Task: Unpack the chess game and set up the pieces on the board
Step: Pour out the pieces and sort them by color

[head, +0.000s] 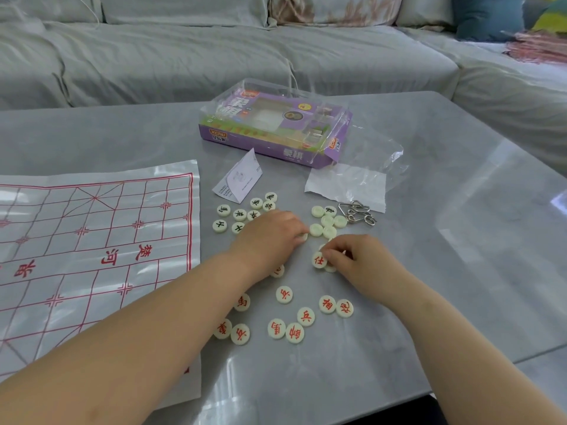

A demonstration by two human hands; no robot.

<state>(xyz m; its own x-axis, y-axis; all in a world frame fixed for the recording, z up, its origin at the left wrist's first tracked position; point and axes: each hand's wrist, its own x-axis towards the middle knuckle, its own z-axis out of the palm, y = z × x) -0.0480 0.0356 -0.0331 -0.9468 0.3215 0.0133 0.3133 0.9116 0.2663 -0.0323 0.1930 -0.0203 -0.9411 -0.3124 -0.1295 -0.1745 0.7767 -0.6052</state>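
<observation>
Item 1: board, a thin glossy sheet with a red grid and red characters. It lies flat on the left part of the grey surface, with no pieces on it. The left forearm crosses its near right corner.

Item 2: black-lettered pieces, a loose cluster just right of the board's far corner, lettering up.

Item 3: 5 blank-faced pieces, huddled between the 2 hands' far side and the metal puzzle, with 1 black-lettered piece at their far edge.

Item 4: red-lettered pieces, scattered nearer the person. Some are partly hidden under the left forearm.

Item 5: left hand, palm down, fingers curled over a pale piece that peeks out at the fingertips. Cannot tell whether it is pinched or only pressed.

Item 6: right hand, fingers bent, pinching a red-lettered piece at its edge. It covers other pieces below.

Item 7: box, purple with a clear lid, on the far middle of the surface.

Item 8: leaflet, folded, white, between box and black-lettered pieces.

Item 9: plastic bag, clear and crumpled, right of the box and touching it.

Item 10: metal puzzle, bent wire loops at the bag's near edge.

Item 11: sofa, pale grey-green, behind the surface. A blue cushion sits at its far right.
</observation>
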